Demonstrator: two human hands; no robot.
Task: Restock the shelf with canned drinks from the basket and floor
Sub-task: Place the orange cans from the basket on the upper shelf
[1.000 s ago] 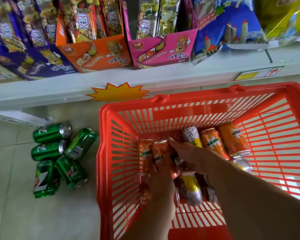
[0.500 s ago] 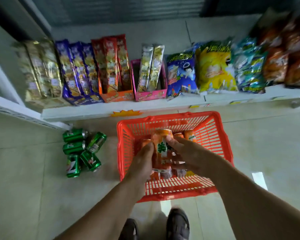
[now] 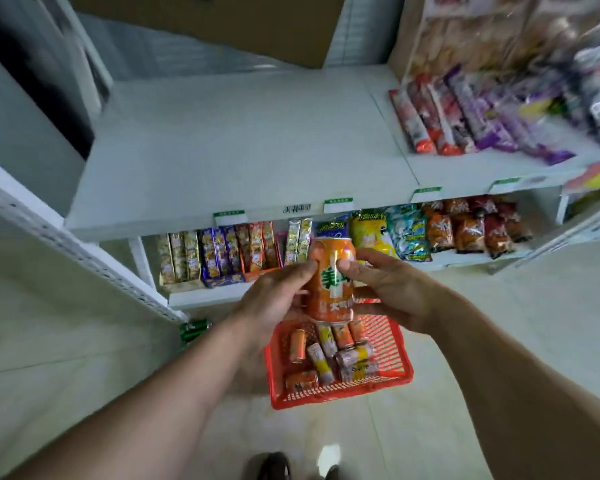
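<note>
Standing upright between both hands is an orange can, a smooth metal cylinder with green lettering and a rounded shoulder at the top. The left hand curls round its left side, thumb pressed on the front near the top. The right hand wraps the right side, thumb on the label beside the left thumb, fingers curled behind the can's lower part.

Directly below the hands sits a red basket of slotted plastic lattice on the pale tiled floor. More cans lie on their sides in it, orange and yellow, jumbled against one another. To the left of the left forearm, green cans peek out from behind a white perforated shelf upright.

Beyond the hands runs a wide, flat, bare white shelf with small price tags along its front edge. Under it, a lower shelf holds glossy snack packets and puffy crisp bags. Up to the right of the hands, more shiny wrapped packets stand in a blurred row.
</note>
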